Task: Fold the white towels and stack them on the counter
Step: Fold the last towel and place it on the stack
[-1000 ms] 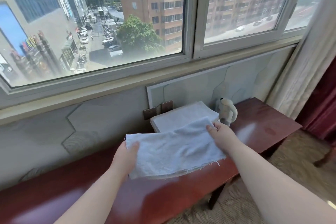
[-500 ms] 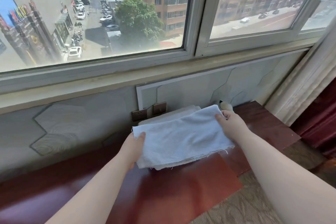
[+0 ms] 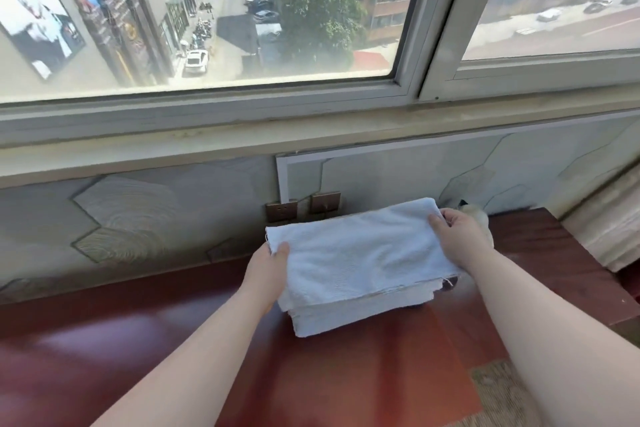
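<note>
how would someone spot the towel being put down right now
Look under the big window to the reddish wooden counter. A stack of white towels sits by the wall sockets. It is the top folded towel, the only one gripped at both ends.

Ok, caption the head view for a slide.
Both hands, left and right, lay a folded white towel on the stack.

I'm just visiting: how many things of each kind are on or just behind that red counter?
Folded white towel held in both hands: 1
Stack of folded towels under it: 1 stack, layers too close to count
White kettle, mostly hidden by the right hand: 1
Wall sockets: 2
Total: 5
</note>
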`<move>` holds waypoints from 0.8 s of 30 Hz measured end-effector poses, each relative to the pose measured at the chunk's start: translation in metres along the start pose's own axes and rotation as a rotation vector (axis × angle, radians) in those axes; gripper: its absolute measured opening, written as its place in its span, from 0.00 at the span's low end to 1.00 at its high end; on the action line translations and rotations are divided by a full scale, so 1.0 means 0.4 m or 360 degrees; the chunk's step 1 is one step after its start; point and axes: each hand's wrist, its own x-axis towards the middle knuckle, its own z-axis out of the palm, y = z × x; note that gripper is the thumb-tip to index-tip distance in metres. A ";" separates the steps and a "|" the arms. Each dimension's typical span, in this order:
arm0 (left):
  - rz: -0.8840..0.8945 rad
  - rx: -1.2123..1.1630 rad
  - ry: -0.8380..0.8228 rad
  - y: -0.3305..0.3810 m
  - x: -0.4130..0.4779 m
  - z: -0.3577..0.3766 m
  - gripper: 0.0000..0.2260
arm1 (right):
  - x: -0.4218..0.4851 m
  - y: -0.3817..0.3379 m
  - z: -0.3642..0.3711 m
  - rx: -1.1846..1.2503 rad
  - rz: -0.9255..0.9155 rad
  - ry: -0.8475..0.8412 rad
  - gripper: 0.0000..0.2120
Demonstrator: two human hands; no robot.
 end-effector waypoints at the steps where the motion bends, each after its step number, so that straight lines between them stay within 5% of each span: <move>1: 0.0013 0.0045 0.0055 0.007 0.009 0.008 0.10 | 0.025 -0.004 0.004 0.0019 -0.0020 -0.0042 0.16; 8: -0.0245 0.0431 0.0134 -0.030 0.058 0.059 0.13 | 0.150 0.063 0.087 -0.0118 0.0050 -0.0462 0.12; 12: -0.0292 0.0370 0.0143 -0.035 0.051 0.064 0.10 | 0.191 0.110 0.119 -0.0093 0.0103 -0.0653 0.20; 15: -0.0279 0.0448 0.0129 -0.042 0.021 0.064 0.17 | 0.197 0.130 0.131 -0.0344 -0.0030 -0.0638 0.27; 21: -0.0135 0.0666 0.0341 -0.064 -0.003 0.096 0.26 | 0.175 0.183 0.129 -0.0433 -0.0254 -0.0542 0.21; 24: 0.0023 0.1086 0.0594 -0.065 -0.012 0.122 0.33 | 0.159 0.183 0.134 -0.0596 -0.0568 -0.0291 0.28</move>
